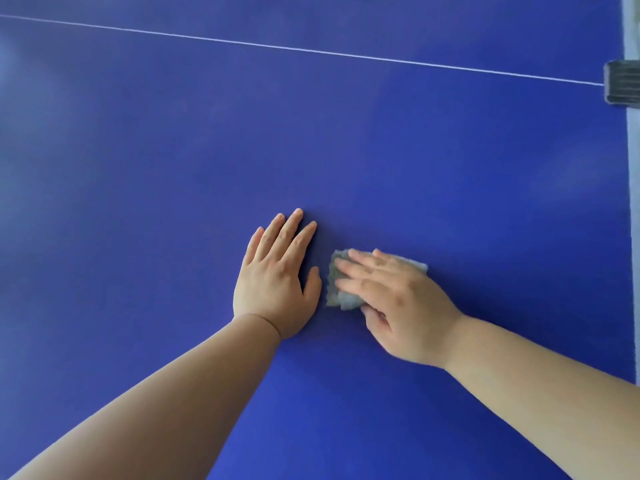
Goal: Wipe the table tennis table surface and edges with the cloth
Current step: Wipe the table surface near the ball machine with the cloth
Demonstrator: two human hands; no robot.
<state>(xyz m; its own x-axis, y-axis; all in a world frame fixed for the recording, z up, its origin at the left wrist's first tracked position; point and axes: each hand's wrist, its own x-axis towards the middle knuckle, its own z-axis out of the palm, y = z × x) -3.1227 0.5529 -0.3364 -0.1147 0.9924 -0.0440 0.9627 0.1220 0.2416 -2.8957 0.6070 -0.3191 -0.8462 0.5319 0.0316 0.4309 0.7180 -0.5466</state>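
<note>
Pressing down on a small crumpled grey cloth (341, 296), the right hand (398, 306) lies with its fingers straight and close together across the top of the fabric. The thumb sits at the cloth's near edge; whether it tucks under cannot be told. The cloth lies flat on the deep blue table tennis table surface (346, 150), near the middle of the view, showing past the fingertips on the left and behind the knuckles on the right.

Just beside it, the left hand (277, 282) rests palm down on the bare blue top, fingers straight and slightly spread, holding nothing. Its thumb is near the cloth's left edge but apart from it.

A thin white painted line (311, 50) crosses the table well beyond both hands, slanting down toward the right. It ends at a black ribbed clamp (621, 83) fixed on the table's right edge. That edge runs down the right side, with a pale grey strip (633, 237) beyond it. Wide blue surface stretches between the hands and the line, to the left, and rightward toward the edge.
</note>
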